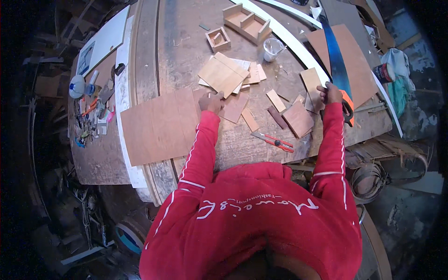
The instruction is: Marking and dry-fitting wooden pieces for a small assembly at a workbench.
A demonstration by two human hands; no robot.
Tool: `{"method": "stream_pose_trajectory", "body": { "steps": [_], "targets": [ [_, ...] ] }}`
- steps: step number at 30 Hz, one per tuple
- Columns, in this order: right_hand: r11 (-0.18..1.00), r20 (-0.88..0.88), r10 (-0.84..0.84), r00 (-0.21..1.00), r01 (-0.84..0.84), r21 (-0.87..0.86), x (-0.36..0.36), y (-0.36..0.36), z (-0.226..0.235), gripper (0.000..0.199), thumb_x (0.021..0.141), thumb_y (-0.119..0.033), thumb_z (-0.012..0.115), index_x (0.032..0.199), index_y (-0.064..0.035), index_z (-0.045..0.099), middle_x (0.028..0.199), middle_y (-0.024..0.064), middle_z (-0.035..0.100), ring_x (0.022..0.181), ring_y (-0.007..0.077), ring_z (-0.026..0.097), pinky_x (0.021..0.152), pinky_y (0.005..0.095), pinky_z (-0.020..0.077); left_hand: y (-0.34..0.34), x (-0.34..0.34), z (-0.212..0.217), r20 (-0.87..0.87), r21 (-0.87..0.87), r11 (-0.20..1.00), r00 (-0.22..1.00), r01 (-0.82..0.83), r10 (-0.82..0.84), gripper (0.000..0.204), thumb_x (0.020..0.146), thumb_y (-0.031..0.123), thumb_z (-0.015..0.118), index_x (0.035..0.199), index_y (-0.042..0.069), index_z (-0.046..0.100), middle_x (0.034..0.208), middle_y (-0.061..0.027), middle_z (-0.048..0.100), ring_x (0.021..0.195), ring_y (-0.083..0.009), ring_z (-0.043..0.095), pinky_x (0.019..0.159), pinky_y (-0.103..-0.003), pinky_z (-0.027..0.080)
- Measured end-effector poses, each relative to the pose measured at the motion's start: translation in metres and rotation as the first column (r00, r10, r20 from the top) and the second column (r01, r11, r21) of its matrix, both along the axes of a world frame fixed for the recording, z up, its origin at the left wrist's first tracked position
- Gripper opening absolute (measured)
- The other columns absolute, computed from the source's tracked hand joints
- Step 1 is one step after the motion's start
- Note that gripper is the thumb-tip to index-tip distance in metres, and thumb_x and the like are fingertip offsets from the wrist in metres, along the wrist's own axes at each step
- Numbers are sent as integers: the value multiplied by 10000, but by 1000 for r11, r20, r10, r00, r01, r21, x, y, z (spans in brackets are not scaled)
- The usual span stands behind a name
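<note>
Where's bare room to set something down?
Brown wooden tabletop shows mostly bare left of the small square wooden box, beyond the large brown plywood sheet, and in front, left of the red utility knife. Crowded: between left hand and right hand, among scattered wooden pieces.

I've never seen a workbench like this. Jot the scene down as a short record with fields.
Left hand: at the near edge of the stacked wooden pieces; grip unclear
Right hand: beside a pale wooden piece and the saw; grip unclear
Knife: red, lying toward the bench's near edge
Boxes: small square box, longer divided box
Cup: clear, right of the square box
</note>
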State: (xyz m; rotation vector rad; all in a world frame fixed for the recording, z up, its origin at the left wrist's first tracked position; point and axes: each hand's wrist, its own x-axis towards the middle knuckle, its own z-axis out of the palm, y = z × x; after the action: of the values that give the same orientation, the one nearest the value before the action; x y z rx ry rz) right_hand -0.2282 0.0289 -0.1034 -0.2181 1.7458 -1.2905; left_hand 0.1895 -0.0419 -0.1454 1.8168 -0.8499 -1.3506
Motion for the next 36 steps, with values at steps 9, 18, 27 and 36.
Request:
{"method": "stream_pose_trajectory", "body": {
  "steps": [9, 18, 27, 36],
  "targets": [
    [903, -5, 378, 926, -370, -218, 184, 33, 34, 268, 885, -208, 547, 1035, 1, 620, 793, 72, 659, 660, 110, 584, 599, 232, 474, 54, -6, 45, 246, -682, 717, 968, 141, 44, 83, 770, 23, 622, 803, 21, 545, 684, -44, 548, 511, -148, 508, 460, -292, 422],
    [873, -1, 298, 954, -273, -403, 249, 72, 31, 322, 756, -72, 629, 1048, 42, 552, 935, 95, 625, 830, 181, 598, 750, 310, 508, 142, 3, 77, 840, -486, 226, 523, 844, -146, 196, 644, 56, 621, 827, 41, 554, 725, -108, 467, 651, -284, 547, 550, -394, 441],
    [914, 298, 378, 877, -301, -274, 228, 135, -11, 463, 765, -49, 651, 1185, 48, 481, 1043, 158, 613, 864, 282, 647, 695, 401, 584, 160, 45, 53, 433, -252, 825, 822, 505, -370, 284, 748, 190, 661, 955, 7, 597, 818, -145, 624, 736, -298, 618, 668, -358, 485],
    [865, 478, 500, 722, -442, -237, 256, 154, -26, 534, 816, -120, 652, 1283, -36, 408, 1094, 145, 607, 877, 267, 652, 697, 371, 566, 143, 60, 40, 615, 204, 726, 492, 656, -617, 537, 742, 390, 656, 1130, 29, 569, 981, -198, 639, 916, -357, 614, 797, -419, 480]
  ]
}}
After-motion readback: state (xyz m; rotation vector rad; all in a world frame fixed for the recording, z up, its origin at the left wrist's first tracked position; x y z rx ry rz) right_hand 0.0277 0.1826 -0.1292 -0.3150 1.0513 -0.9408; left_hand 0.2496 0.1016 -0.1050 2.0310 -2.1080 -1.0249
